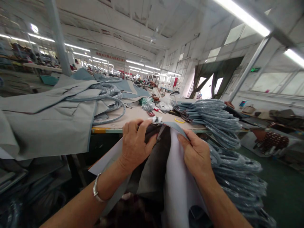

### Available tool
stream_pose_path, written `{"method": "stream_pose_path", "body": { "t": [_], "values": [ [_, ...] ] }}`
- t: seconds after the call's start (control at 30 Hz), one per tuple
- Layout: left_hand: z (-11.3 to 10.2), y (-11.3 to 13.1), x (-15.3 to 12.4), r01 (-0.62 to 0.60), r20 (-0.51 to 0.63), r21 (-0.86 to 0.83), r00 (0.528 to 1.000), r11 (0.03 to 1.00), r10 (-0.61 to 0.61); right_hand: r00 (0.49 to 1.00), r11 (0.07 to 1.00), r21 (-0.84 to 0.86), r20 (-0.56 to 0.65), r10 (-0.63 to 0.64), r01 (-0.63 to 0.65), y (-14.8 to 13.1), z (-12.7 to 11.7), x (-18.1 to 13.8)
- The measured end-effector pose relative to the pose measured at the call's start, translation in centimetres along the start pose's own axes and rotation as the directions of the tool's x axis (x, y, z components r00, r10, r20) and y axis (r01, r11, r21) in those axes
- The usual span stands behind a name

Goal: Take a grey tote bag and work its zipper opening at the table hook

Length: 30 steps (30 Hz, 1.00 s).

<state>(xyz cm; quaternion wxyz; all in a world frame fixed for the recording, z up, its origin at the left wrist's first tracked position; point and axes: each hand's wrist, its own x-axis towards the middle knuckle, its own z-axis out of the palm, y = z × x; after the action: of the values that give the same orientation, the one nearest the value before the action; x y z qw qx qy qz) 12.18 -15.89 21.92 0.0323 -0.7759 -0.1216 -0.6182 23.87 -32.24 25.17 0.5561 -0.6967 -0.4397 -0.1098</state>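
Two hands, left hand (135, 144) and right hand (196, 155), both pinching the dark grey-and-white layered fabric panel (163, 164), blue-grey strap stacks (209, 118) at 2 o'clock.

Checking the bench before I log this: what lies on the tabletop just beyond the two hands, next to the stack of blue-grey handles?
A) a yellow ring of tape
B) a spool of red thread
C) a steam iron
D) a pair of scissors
A: a yellow ring of tape lies flat on the table, between the right hand and the stack of blue-grey handles.
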Motion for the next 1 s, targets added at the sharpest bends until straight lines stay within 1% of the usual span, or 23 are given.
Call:
{"method": "stream_pose_path", "body": {
  "t": [0.07,0.1,0.13,0.17,0.23,0.3,0.33,0.4,0.47,0.5,0.53,0.57,0.6,0.63,0.67,0.7,0.73,0.77,0.8,0.83,0.87,0.93,1.0],
  "values": [
    [-0.6,-0.1,-0.4,0.055,-0.015,-0.03,0.998,0.998,-0.055,0.99,0.99,-0.086,0.096,-0.1,0.108,-0.7,-1.8,2.6],
    [-0.9,-0.2,-0.4,0.095,0.013,-0.07,0.995,0.993,-0.094,0.981,0.981,-0.117,0.14,-0.137,0.154,-1.0,-2.5,3.6],
    [-1.2,-0.4,-0.3,0.157,0.083,-0.117,0.985,0.981,-0.148,0.969,0.97,-0.145,0.181,-0.169,0.196,-1.4,-3.1,4.3],
    [-1.5,-0.7,-0.2,0.232,0.199,-0.151,0.959,0.961,-0.2,0.956,0.956,-0.174,0.219,-0.196,0.235,-1.6,-3.5,4.8],
    [-2.0,-1.3,0.5,0.36,0.459,-0.14,0.849,0.922,-0.261,0.935,0.925,-0.228,0.26,-0.242,0.303,-1.9,-3.9,5.2],
    [-2.0,-1.9,1.3,0.395,0.617,-0.076,0.74,0.916,-0.268,0.912,0.873,-0.293,0.259,-0.319,0.388,-1.5,-3.8,5.4],
    [-1.9,-2.1,1.8,0.382,0.648,-0.059,0.717,0.922,-0.256,0.89,0.823,-0.347,0.256,-0.377,0.449,-1.0,-3.7,5.5],
    [-1.2,-2.1,2.7,0.356,0.669,-0.055,0.707,0.933,-0.23,0.827,0.653,-0.514,0.267,-0.494,0.556,0.2,-3.2,5.9],
    [-0.4,-1.6,3.7,0.317,0.691,-0.045,0.695,0.947,-0.2,0.782,0.458,-0.688,0.265,-0.565,0.564,1.3,-2.6,5.8],
    [0.1,-1.2,4.3,0.291,0.698,-0.038,0.692,0.956,-0.183,0.768,0.407,-0.736,0.234,-0.596,0.541,1.5,-2.2,5.3],
    [0.4,-0.7,4.9,0.263,0.705,-0.032,0.69,0.964,-0.165,0.752,0.408,-0.744,0.188,-0.632,0.529,1.4,-1.7,4.3],
    [0.6,-0.2,5.5,0.231,0.708,-0.025,0.691,0.973,-0.146,0.74,0.462,-0.707,0.129,-0.66,0.535,1.1,-1.1,2.9],
    [0.7,0.2,6.1,0.196,0.708,-0.015,0.695,0.981,-0.128,0.743,0.552,-0.62,0.075,-0.665,0.557,0.6,-0.3,1.1],
    [0.6,0.7,6.7,0.158,0.706,-0.003,0.7,0.987,-0.11,0.778,0.672,-0.473,0.049,-0.626,0.57,-0.1,0.5,-0.9],
    [0.4,1.0,7.3,0.118,0.704,0.012,0.704,0.993,-0.092,0.867,0.817,-0.308,0.06,-0.495,0.487,-0.7,1.3,-2.9],
    [0.1,1.4,7.8,0.077,0.704,0.03,0.706,0.997,-0.075,0.951,0.936,-0.191,0.151,-0.269,0.295,-1.3,2.2,-4.8],
    [-0.3,1.7,8.2,0.035,0.705,0.047,0.707,0.998,-0.058,0.973,0.985,-0.138,0.221,-0.073,0.105,-1.7,3.1,-6.4],
    [-0.7,2.0,8.6,-0.005,0.71,0.061,0.703,0.998,-0.04,0.95,0.993,-0.074,0.293,0.108,-0.09,-1.9,3.9,-7.6],
    [-1.1,2.4,8.8,-0.041,0.716,0.07,0.698,0.997,-0.022,0.902,0.966,0.007,0.36,0.239,-0.258,-2.0,4.7,-8.3],
    [-1.5,2.8,9.0,-0.078,0.723,0.078,0.691,0.994,-0.003,0.859,0.915,0.119,0.409,0.31,-0.387,-2.0,5.4,-8.5],
    [-1.9,3.2,9.2,-0.121,0.727,0.084,0.686,0.989,0.022,0.83,0.841,0.255,0.443,0.338,-0.478,-2.0,6.1,-8.4],
    [-2.3,4.0,9.2,-0.21,0.729,0.099,0.68,0.973,0.073,0.816,0.66,0.499,0.466,0.343,-0.562,-2.0,7.1,-7.6],
    [-2.4,4.5,9.0,-0.272,0.743,0.099,0.66,0.957,0.111,0.828,0.54,0.627,0.42,0.373,-0.561,-2.2,7.7,-6.7]
  ]
}}
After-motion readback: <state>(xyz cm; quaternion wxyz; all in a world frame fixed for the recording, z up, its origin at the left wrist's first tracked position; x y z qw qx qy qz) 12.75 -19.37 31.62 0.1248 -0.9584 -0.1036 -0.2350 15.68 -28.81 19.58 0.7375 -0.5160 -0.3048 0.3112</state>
